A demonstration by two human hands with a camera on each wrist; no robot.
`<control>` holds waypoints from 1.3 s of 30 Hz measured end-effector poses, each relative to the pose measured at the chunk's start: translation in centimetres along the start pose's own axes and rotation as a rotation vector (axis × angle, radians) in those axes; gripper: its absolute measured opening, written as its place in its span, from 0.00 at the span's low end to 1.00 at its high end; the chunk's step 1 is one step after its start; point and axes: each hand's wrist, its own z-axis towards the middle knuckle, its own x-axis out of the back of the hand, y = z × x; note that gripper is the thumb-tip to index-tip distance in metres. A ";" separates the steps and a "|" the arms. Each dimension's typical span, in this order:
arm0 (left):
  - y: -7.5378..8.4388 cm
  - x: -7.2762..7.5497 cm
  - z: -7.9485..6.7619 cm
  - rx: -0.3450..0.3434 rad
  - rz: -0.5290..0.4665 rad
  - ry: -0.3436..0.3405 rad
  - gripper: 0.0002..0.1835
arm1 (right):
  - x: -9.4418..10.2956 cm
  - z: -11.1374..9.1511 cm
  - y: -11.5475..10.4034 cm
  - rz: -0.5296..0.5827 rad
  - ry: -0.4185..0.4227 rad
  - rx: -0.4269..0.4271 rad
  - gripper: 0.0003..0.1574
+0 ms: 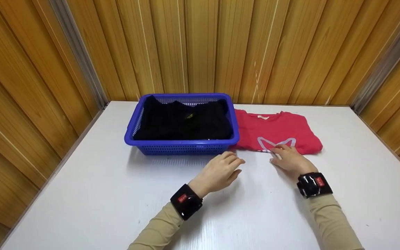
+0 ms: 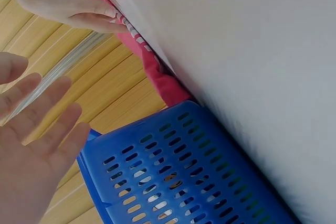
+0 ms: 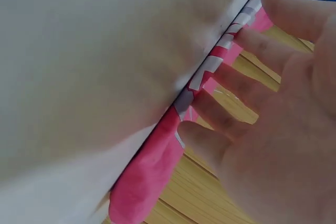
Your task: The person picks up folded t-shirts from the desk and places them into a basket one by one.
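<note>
A folded red T-shirt (image 1: 280, 126) with a pale outline print lies flat on the table, its left end against the basket. My right hand (image 1: 288, 159) is at the shirt's front edge, fingers spread; in the right wrist view its fingertips (image 3: 202, 103) reach the printed fold. My left hand (image 1: 217, 172) hovers in front of the basket's right corner, holding nothing, its fingers loosely extended in the left wrist view. Inside the blue plastic basket (image 1: 182, 142) sits a folded black garment (image 1: 182, 121) with a small yellowish-green mark.
The white table (image 1: 82, 194) runs back to a wood-patterned panel wall (image 1: 200, 48). Similar panels rise along the left and right sides. A black band (image 1: 186, 201) with a camera is strapped on each wrist.
</note>
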 end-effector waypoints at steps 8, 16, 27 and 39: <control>0.2 -0.1 -0.1 0.017 -0.033 -0.055 0.13 | 0.1 -1.6 -0.3 -0.008 -0.009 0.009 0.22; 0.1 -0.3 -0.1 0.055 -0.060 -0.110 0.14 | 0.7 -4.0 -0.2 0.007 -0.055 0.093 0.20; -0.3 -1.4 0.6 0.184 -0.124 -0.282 0.24 | 1.3 -4.1 1.3 0.075 0.120 0.040 0.16; 0.2 -1.8 0.9 0.324 -0.183 -0.514 0.28 | 0.7 -4.7 3.1 -0.031 0.106 -0.093 0.31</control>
